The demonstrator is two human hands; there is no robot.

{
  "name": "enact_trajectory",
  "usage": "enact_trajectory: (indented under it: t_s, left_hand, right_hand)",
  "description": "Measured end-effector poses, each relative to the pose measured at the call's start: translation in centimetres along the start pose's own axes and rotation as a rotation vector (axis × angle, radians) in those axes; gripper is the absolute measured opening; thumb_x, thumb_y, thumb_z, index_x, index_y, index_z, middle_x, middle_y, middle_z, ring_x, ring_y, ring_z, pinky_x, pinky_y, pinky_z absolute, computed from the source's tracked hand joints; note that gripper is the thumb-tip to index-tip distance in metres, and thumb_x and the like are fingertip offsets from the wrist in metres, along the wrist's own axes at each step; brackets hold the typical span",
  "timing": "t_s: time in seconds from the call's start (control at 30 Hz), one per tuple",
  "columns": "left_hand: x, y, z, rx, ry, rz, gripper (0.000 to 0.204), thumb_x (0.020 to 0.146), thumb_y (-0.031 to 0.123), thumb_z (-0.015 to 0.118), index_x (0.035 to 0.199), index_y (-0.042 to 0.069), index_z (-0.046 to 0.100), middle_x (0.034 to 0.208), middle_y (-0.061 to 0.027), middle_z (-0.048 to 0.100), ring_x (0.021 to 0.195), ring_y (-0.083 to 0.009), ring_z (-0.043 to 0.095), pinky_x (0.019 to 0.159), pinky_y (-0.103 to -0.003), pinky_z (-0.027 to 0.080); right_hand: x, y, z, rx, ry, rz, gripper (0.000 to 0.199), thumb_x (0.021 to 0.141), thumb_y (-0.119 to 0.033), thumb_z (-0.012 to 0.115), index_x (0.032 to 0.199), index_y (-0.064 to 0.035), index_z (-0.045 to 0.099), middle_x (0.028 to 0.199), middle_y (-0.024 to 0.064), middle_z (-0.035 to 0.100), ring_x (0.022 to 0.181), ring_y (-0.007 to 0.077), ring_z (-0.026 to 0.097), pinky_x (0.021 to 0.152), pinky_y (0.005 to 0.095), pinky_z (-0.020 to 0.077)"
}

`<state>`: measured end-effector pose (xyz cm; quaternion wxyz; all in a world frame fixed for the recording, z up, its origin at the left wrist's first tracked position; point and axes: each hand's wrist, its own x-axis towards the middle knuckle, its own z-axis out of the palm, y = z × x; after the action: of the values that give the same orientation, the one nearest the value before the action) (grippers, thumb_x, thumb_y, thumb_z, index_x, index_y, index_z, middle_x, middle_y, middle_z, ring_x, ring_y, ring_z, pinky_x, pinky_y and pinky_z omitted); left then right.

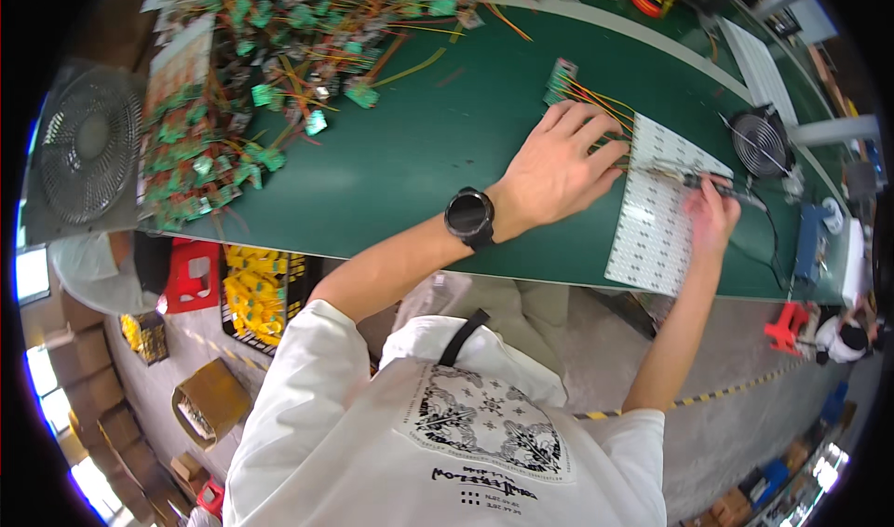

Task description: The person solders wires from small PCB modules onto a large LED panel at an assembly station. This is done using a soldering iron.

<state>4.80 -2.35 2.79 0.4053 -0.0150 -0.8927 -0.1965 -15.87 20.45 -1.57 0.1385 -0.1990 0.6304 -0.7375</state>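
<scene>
Green bench [438, 145], dotted white panel [644, 234] on it, left hand [559, 168] with fingers curled, grip unclear, right hand [712, 215] pinching a pen-like tool [740, 195] over the panel, wires [596, 97] and circuit board [561, 78] just beyond the left hand.

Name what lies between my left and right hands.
In the head view, part of the white patterned panel and the front of the pen-shaped tool lie between the left hand and right hand.
</scene>
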Motion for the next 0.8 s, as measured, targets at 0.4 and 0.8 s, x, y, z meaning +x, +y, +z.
enact_trajectory:
  t_s: [0.4,0.8]
  left_hand:
    - [-8.0,-11.8,-15.9,0.706,0.087,-0.622,0.029,0.08,0.028,0.073,0.087,0.004,0.058,0.073,-0.0069,0.064,0.067,-0.0273,0.062,0.061,-0.037,0.048]
    - [-8.6,-8.1,-17.9,0.121,-0.249,-0.854,0.018,0.079,0.013,0.066,0.088,-0.002,0.068,0.07,-0.0076,0.064,0.061,-0.0162,0.06,0.059,-0.03,0.048]
  right_hand:
    - [0.0,-0.3,-0.1,0.044,-0.065,0.048,0.019,0.087,-0.012,0.066,0.098,0.0039,0.063,0.064,0.0077,0.06,0.048,0.0138,0.052,0.044,0.0264,0.0366]
    - [-0.3,-0.7,0.4,0.038,-0.007,0.025,0.019,0.087,-0.011,0.066,0.097,0.0037,0.061,0.062,0.0066,0.058,0.048,0.0129,0.052,0.043,0.0246,0.0362]
